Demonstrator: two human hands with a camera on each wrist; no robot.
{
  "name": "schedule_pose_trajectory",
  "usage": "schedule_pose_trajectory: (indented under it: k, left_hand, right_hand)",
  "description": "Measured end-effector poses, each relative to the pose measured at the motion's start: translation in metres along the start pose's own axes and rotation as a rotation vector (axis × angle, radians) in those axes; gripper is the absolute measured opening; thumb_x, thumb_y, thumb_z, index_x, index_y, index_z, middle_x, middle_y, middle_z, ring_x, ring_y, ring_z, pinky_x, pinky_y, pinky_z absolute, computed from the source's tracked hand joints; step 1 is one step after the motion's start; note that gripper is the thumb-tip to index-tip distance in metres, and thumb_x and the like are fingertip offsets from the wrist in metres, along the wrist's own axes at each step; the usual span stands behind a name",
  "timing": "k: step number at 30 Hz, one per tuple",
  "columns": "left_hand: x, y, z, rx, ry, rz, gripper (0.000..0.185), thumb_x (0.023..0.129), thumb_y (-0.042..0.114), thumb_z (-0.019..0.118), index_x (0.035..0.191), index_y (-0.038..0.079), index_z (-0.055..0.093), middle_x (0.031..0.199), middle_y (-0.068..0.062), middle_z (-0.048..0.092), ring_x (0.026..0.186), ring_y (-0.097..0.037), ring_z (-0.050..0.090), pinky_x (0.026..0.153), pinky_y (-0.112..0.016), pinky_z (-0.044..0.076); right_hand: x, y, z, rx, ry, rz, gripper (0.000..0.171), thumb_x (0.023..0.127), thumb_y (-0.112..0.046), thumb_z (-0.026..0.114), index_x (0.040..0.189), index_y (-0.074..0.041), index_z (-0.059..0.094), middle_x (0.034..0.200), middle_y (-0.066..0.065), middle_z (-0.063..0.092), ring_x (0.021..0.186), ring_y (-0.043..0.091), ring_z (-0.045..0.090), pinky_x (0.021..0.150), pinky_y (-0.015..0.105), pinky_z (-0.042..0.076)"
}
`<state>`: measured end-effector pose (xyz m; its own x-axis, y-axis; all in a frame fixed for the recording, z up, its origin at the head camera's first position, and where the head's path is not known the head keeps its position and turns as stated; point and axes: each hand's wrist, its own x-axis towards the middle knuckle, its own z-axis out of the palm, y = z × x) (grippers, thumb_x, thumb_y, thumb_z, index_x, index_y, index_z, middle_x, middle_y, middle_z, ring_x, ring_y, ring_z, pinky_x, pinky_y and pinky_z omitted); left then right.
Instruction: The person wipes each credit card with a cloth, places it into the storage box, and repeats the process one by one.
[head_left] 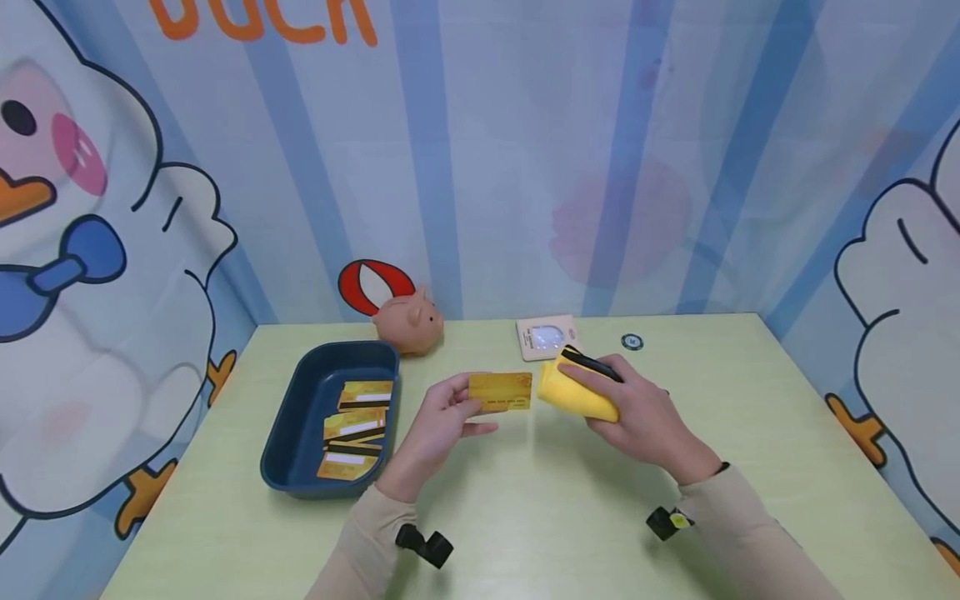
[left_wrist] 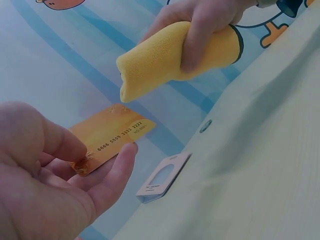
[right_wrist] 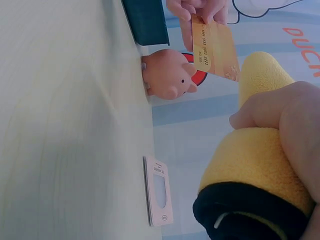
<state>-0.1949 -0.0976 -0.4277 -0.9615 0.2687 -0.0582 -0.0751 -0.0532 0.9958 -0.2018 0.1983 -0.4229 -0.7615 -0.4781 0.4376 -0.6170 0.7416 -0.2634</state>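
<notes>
Between left-hand fingers — gold card.

Both arms wear long, soft beige sleeves. A small black camera is strapped under each wrist; one has a yellow dot.

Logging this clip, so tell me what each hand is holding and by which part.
The left hand pinches a gold card by its left end. The right hand has its grip round the middle of a rolled yellow cloth.
</notes>
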Motion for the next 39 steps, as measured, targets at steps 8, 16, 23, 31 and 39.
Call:
schedule_pose_trajectory:
  k: [8,16,23,31,39]
  left_hand:
    - [0.0024,0.0011,0.0023,0.047,0.05,0.037,0.033,0.103,0.0,0.043,0.128,0.004,0.064,0.131,-0.016,0.062,0.118,-0.03,0.064,0.091,-0.038,0.059]
    - [0.0024,-0.0013,0.0039,0.055,0.077,0.062,0.029,0.103,0.003,0.046,0.121,0.004,0.069,0.132,-0.013,0.063,0.116,-0.025,0.064,0.095,-0.04,0.057]
    - [0.0031,-0.0029,0.0056,0.034,0.11,0.065,0.024,0.103,0.004,0.051,0.115,0.0,0.07,0.137,-0.014,0.06,0.111,-0.022,0.067,0.095,-0.039,0.057]
    - [0.0022,-0.0021,0.0042,0.083,0.1,0.066,0.025,0.101,0.002,0.055,0.117,0.007,0.073,0.125,-0.011,0.065,0.103,-0.021,0.071,0.091,-0.036,0.059]
    - [0.0021,-0.0017,0.0024,0.067,0.045,0.059,0.042,0.091,-0.005,0.067,0.13,0.01,0.067,0.136,-0.014,0.058,0.105,-0.024,0.069,0.092,-0.032,0.058]
  right_hand:
    - [0.0009,-0.0022,-0.0016,0.003,0.008,-0.012,0.074,0.082,-0.015,0.076,0.147,-0.04,0.049,0.126,0.011,0.053,0.086,0.023,0.061,0.063,0.035,0.053]
    - [-0.0005,-0.0057,-0.0024,0.014,0.008,-0.011,0.075,0.082,-0.015,0.077,0.147,-0.04,0.049,0.125,0.011,0.054,0.086,0.022,0.06,0.061,0.033,0.052]
    - [-0.0011,-0.0072,-0.0018,0.019,0.02,-0.024,0.075,0.082,-0.015,0.076,0.147,-0.04,0.049,0.125,0.01,0.054,0.085,0.02,0.06,0.061,0.031,0.05]
    - [0.0001,-0.0077,-0.0028,0.024,0.039,-0.035,0.074,0.082,-0.014,0.076,0.147,-0.039,0.05,0.125,0.01,0.054,0.085,0.019,0.06,0.061,0.032,0.051]
    - [0.0013,-0.0084,-0.0037,0.026,0.033,-0.034,0.074,0.082,-0.014,0.076,0.147,-0.039,0.049,0.125,0.011,0.054,0.083,0.018,0.059,0.061,0.032,0.051]
